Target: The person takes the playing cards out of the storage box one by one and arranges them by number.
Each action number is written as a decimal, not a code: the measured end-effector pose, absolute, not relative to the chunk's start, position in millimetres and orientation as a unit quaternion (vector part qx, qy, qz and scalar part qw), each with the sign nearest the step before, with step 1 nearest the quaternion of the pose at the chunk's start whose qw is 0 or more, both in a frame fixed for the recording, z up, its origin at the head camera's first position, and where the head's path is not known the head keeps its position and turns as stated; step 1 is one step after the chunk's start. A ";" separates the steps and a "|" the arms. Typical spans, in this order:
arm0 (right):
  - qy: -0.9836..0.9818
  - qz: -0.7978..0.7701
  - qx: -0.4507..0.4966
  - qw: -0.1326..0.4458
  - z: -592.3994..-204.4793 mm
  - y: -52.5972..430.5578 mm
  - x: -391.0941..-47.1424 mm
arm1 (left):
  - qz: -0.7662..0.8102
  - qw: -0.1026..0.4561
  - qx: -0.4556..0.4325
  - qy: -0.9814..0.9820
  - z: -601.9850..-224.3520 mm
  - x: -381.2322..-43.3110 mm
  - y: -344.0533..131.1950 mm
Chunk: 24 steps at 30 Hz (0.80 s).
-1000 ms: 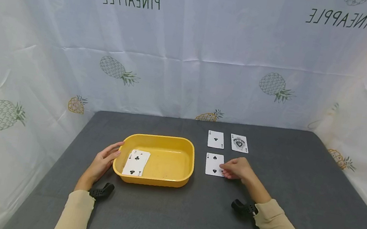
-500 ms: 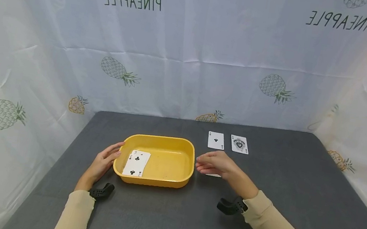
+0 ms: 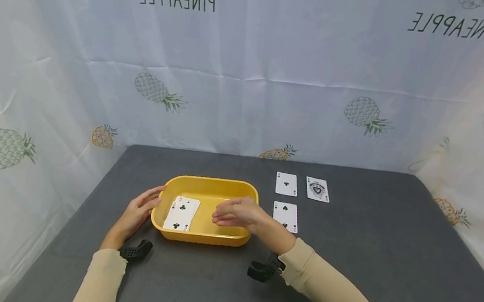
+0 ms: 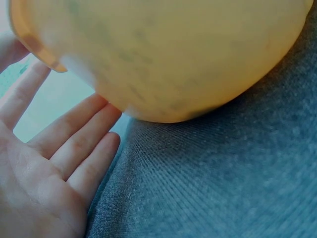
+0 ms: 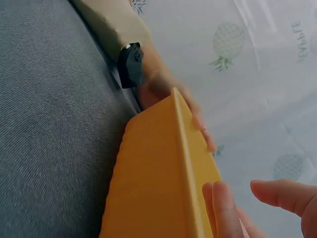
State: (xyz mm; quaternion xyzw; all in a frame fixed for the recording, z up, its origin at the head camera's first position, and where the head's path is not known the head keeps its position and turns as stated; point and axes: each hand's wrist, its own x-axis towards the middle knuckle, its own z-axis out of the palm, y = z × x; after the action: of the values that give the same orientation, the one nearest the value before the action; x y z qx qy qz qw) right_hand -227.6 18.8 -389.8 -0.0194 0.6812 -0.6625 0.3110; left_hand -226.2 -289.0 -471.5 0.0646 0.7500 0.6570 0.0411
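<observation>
Yellow tray (image 3: 199, 238) touched at nine o'clock by the left hand (image 3: 135, 213), its fingers straight and spread, card stack (image 3: 181, 214) laid inside, at nine o'clock from the right hand (image 3: 239, 213), those fingers extended, thumb held apart.

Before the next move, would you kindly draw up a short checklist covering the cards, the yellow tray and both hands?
1. Yellow tray steadied: ok; the left hand touches its left end.
2. Stack of cards uncovered: ok; it lies at the tray's left end, face up.
3. Right hand free: ok as far as visible; no held card is evident.
4. Right hand at the stack: not ok; it is over the tray's right part.
5. Right arm off the two of spades: cannot tell; it hides part of the card in the head view.
6. Number of cards in the stack: cannot tell.
</observation>
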 end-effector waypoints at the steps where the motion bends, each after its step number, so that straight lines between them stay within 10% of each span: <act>1: 0.681 -0.662 -0.015 0.312 -391.0 14.1 -228.4 | 0.658 0.040 0.065 0.749 -471.2 -226.4 -289.1; 24: 0.685 -0.658 0.105 0.295 -421.1 -49.9 -234.4 | 0.661 0.038 0.077 0.745 -472.0 -227.0 -289.1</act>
State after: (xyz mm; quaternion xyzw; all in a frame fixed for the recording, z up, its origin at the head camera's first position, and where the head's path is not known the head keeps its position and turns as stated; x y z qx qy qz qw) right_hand -234.4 -49.9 -421.1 0.1048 0.6851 -0.6576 0.2952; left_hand -227.0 -289.1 -472.0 0.0771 0.7453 0.6612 0.0385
